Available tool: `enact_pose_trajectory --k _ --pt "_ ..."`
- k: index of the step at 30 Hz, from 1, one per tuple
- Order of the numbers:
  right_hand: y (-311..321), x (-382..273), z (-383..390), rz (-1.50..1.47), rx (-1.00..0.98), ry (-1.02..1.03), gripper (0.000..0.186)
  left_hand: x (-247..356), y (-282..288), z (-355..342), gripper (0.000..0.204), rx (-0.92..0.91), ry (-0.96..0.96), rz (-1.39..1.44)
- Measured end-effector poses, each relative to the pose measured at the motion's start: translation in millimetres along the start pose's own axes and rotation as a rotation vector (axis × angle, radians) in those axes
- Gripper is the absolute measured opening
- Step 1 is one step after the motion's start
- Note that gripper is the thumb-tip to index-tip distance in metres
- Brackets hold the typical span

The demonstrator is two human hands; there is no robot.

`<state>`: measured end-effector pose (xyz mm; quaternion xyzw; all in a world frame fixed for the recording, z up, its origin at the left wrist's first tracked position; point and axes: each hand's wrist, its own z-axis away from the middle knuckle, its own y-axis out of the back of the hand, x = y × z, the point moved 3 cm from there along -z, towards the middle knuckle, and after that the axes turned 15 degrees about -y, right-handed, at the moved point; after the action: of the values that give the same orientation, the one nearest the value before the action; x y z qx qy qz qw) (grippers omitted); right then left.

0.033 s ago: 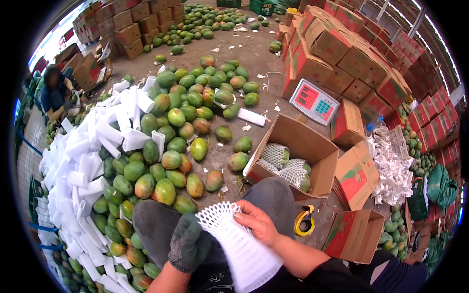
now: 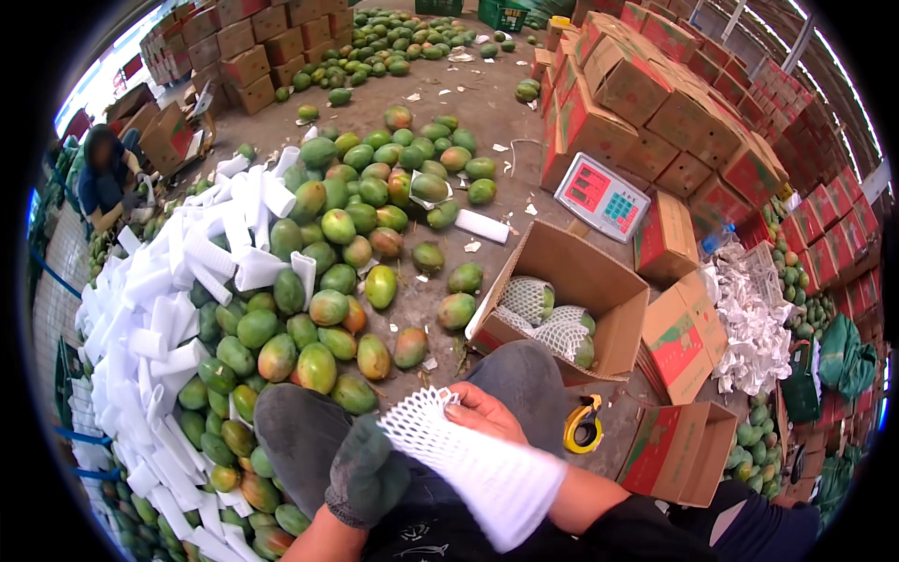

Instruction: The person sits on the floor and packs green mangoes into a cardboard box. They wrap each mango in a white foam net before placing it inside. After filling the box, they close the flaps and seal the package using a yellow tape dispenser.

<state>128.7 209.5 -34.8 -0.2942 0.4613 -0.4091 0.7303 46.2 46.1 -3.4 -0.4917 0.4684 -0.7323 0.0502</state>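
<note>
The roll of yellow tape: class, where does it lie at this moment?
In the head view, the roll of yellow tape lies on the floor at lower right, just right of the right hand and below the open cardboard box.

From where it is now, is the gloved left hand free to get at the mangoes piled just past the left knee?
Probably yes. The left hand holds only one end of the white foam net, and nothing lies between it and the nearest mangoes.

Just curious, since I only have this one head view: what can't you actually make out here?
- Left hand: its gloved fingers curl under, so what it grips is hidden.
- Right hand: foam net sleeve covers its palm.
- Open box: walls hide its lower contents.
- Distant mangoes: too small to count.
</note>
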Motion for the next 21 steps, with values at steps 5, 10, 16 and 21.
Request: enact_pose_trajectory --k 5,10,16,21 --pt "-15.8 -13.9 -9.3 0.591 -0.190 -0.071 0.026 -15.1 23.9 36.8 0.065 -0.191 0.333 0.076" --pt "-18.2 -22.0 18.1 0.493 -0.010 0.077 0.013 4.7 10.9 11.9 0.053 -0.831 0.145 -0.470" --pt "-26.3 -15.7 -37.7 0.570 -0.391 -0.016 0.020 -2.9 -8.7 53.6 0.053 -0.464 -0.088 -0.165" --pt "-46.2 17.1 -41.9 0.805 -0.183 -0.109 0.021 -13.3 4.7 72.8 0.053 -0.476 0.016 -0.127"
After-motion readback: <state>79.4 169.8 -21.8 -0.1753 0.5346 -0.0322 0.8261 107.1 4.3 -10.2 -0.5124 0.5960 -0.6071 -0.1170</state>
